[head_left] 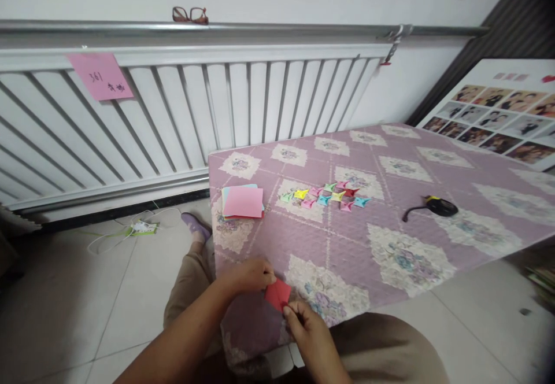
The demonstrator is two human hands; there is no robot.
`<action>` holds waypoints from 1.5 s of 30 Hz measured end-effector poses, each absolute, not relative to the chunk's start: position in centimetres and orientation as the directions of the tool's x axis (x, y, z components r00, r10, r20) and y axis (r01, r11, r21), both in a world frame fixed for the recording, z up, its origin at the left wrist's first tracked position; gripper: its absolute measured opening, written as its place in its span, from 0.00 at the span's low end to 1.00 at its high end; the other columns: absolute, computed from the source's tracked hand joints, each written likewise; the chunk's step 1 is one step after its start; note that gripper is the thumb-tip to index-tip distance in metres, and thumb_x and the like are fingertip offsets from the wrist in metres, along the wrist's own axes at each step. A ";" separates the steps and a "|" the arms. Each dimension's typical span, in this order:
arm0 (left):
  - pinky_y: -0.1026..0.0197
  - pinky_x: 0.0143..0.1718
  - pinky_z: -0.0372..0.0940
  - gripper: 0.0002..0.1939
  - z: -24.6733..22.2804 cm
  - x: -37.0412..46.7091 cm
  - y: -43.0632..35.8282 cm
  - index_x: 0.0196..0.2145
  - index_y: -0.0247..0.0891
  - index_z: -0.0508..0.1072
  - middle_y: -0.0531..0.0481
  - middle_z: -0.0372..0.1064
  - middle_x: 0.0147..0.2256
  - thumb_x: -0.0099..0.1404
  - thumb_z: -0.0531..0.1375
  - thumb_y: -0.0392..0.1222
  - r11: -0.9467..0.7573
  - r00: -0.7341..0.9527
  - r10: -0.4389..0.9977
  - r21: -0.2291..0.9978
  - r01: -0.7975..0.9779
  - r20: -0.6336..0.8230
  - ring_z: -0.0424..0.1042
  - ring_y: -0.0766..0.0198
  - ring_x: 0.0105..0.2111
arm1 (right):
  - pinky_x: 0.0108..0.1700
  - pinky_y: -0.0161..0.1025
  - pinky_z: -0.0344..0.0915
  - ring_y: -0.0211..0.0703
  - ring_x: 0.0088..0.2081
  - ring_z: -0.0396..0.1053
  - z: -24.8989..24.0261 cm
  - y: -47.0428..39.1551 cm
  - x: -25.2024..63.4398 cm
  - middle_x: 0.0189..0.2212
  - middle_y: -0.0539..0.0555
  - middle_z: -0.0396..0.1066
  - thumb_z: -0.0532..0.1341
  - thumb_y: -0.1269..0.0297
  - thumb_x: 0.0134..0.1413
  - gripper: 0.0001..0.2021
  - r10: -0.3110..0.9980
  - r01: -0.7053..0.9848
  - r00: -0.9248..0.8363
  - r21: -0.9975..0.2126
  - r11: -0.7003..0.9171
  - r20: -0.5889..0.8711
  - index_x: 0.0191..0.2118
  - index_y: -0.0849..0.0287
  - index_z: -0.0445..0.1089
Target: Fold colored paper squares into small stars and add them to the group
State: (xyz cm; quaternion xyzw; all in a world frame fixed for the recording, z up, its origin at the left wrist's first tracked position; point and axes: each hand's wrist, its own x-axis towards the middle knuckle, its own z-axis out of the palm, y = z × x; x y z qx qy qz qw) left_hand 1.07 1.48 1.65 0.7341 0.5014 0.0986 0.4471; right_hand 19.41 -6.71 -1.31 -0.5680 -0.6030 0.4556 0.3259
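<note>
Between my two hands, close to the front left corner of the table, is a small square of red paper (277, 294) with a crease across it. My left hand (254, 275) pinches its upper left edge. At its lower right corner, my right hand (307, 326) grips it between thumb and fingers. Farther back lies a stack of coloured paper sheets (243, 202), a pink one on top. Right of the stack sit several small folded paper shapes (323, 198) in green, yellow, pink, blue and red, grouped in rows.
A coiled black cable (440, 206) lies on the right of the cloth-covered table (347, 245). Behind stands a white radiator (173, 118) with a pink note (102, 77). Glasses (191, 15) rest on the metal pipe above. A photo board (498, 112) leans at the far right.
</note>
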 end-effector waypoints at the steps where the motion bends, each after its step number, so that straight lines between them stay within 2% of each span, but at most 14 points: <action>1: 0.65 0.23 0.50 0.09 1.8 1.5 2.0 0.20 0.36 0.71 0.56 0.63 0.19 0.54 0.54 0.35 -0.139 0.519 0.793 0.734 0.665 -0.320 0.58 0.68 0.21 | 0.26 0.35 0.61 0.40 0.23 0.63 -1.4 -6.6 20.1 0.20 0.48 0.64 0.56 0.52 0.55 0.15 0.991 0.441 -0.117 -0.897 -0.002 -0.060 0.23 0.55 0.63; 4: 0.65 0.23 0.51 0.09 2.1 2.8 3.4 0.20 0.36 0.74 0.54 0.66 0.19 0.52 0.55 0.33 -0.255 0.592 0.721 0.658 0.709 -0.359 0.58 0.67 0.21 | 0.33 0.38 0.65 0.42 0.29 0.67 -1.2 -6.0 21.6 0.26 0.51 0.69 0.55 0.58 0.57 0.10 0.985 0.561 -0.097 -0.810 0.171 0.141 0.29 0.55 0.68; 7: 0.64 0.25 0.54 0.09 2.7 4.0 4.3 0.22 0.36 0.76 0.50 0.71 0.21 0.51 0.56 0.31 -0.350 0.620 0.678 0.569 0.744 -0.394 0.61 0.65 0.22 | 0.37 0.40 0.66 0.44 0.34 0.69 -0.8 -4.8 21.9 0.30 0.53 0.71 0.54 0.64 0.58 0.09 0.936 0.598 -0.222 -0.720 0.352 0.273 0.36 0.54 0.72; 12: 0.60 0.27 0.57 0.09 3.7 4.9 4.7 0.26 0.32 0.79 0.41 0.74 0.26 0.54 0.57 0.32 -0.435 0.610 0.657 0.438 0.786 -0.443 0.67 0.58 0.24 | 0.40 0.44 0.66 0.46 0.38 0.69 -1.5 -3.3 21.2 0.36 0.55 0.73 0.53 0.73 0.56 0.13 0.843 0.612 -0.433 -0.583 0.535 0.319 0.40 0.52 0.73; 17: 0.55 0.31 0.61 0.11 4.1 5.5 4.3 0.31 0.28 0.79 0.33 0.75 0.30 0.56 0.58 0.35 -0.422 0.537 0.723 0.337 0.841 -0.434 0.71 0.50 0.29 | 0.42 0.45 0.65 0.47 0.40 0.69 -2.2 -2.8 21.6 0.39 0.55 0.74 0.54 0.76 0.54 0.16 0.824 0.640 -0.514 -0.533 0.554 0.239 0.43 0.53 0.73; 21: 0.53 0.34 0.62 0.12 4.0 5.3 4.0 0.33 0.27 0.78 0.32 0.73 0.33 0.57 0.59 0.38 -0.370 0.474 0.791 0.315 0.874 -0.387 0.71 0.46 0.33 | 0.44 0.45 0.65 0.47 0.41 0.68 -1.9 -2.3 22.3 0.41 0.55 0.73 0.57 0.79 0.49 0.18 0.804 0.620 -0.566 -0.549 0.561 0.182 0.44 0.54 0.72; 25: 0.56 0.35 0.61 0.13 3.0 4.4 3.3 0.38 0.30 0.75 0.38 0.72 0.35 0.58 0.61 0.42 -0.345 0.462 0.831 0.364 0.865 -0.310 0.70 0.51 0.34 | 0.45 0.44 0.64 0.46 0.42 0.68 -1.5 -1.7 22.5 0.41 0.54 0.73 0.60 0.79 0.47 0.19 0.788 0.589 -0.596 -0.583 0.560 0.155 0.45 0.53 0.72; 28: 0.59 0.37 0.60 0.08 1.5 3.6 2.0 0.37 0.35 0.73 0.44 0.70 0.37 0.63 0.57 0.39 -0.378 0.505 0.825 0.417 0.827 -0.254 0.68 0.56 0.36 | 0.45 0.43 0.64 0.45 0.41 0.68 -1.7 -1.4 22.5 0.39 0.52 0.73 0.61 0.78 0.48 0.15 0.790 0.580 -0.594 -0.599 0.552 0.152 0.40 0.53 0.72; 30: 0.60 0.38 0.60 0.08 0.5 3.0 0.9 0.35 0.37 0.73 0.47 0.69 0.36 0.66 0.54 0.37 -0.410 0.543 0.805 0.439 0.799 -0.238 0.67 0.59 0.37 | 0.44 0.43 0.64 0.45 0.40 0.69 -2.2 -1.4 22.6 0.38 0.52 0.73 0.62 0.76 0.49 0.12 0.788 0.567 -0.588 -0.602 0.562 0.182 0.38 0.53 0.73; 35: 0.60 0.43 0.59 0.10 -0.9 1.5 -2.0 0.38 0.41 0.72 0.51 0.68 0.40 0.68 0.51 0.35 -0.415 0.528 0.837 0.463 0.783 -0.143 0.65 0.61 0.41 | 0.43 0.43 0.65 0.44 0.40 0.69 -3.6 -1.5 22.9 0.39 0.53 0.73 0.61 0.73 0.52 0.10 0.769 0.537 -0.587 -0.589 0.605 0.255 0.40 0.54 0.72; 39: 0.57 0.47 0.58 0.08 -1.0 1.3 -3.6 0.43 0.43 0.71 0.51 0.67 0.45 0.66 0.57 0.40 -0.421 0.496 0.867 0.469 0.776 -0.041 0.64 0.59 0.45 | 0.43 0.43 0.66 0.43 0.39 0.69 -3.7 -1.6 22.9 0.38 0.52 0.73 0.61 0.73 0.54 0.09 0.759 0.530 -0.583 -0.571 0.627 0.292 0.40 0.54 0.72; 42: 0.56 0.46 0.59 0.08 -1.4 1.6 -4.2 0.42 0.43 0.71 0.51 0.67 0.43 0.65 0.58 0.44 -0.414 0.459 0.888 0.451 0.791 0.010 0.64 0.59 0.44 | 0.43 0.43 0.66 0.44 0.40 0.69 -3.6 -1.8 22.8 0.38 0.52 0.74 0.61 0.72 0.55 0.08 0.763 0.542 -0.575 -0.561 0.626 0.296 0.40 0.54 0.72; 45: 0.56 0.44 0.60 0.07 -2.0 2.0 -4.8 0.41 0.44 0.71 0.52 0.68 0.42 0.67 0.57 0.45 -0.401 0.409 0.910 0.405 0.822 0.070 0.64 0.59 0.42 | 0.44 0.44 0.65 0.45 0.40 0.69 -3.6 -2.1 22.7 0.39 0.52 0.74 0.60 0.71 0.56 0.08 0.771 0.558 -0.563 -0.551 0.620 0.297 0.40 0.54 0.72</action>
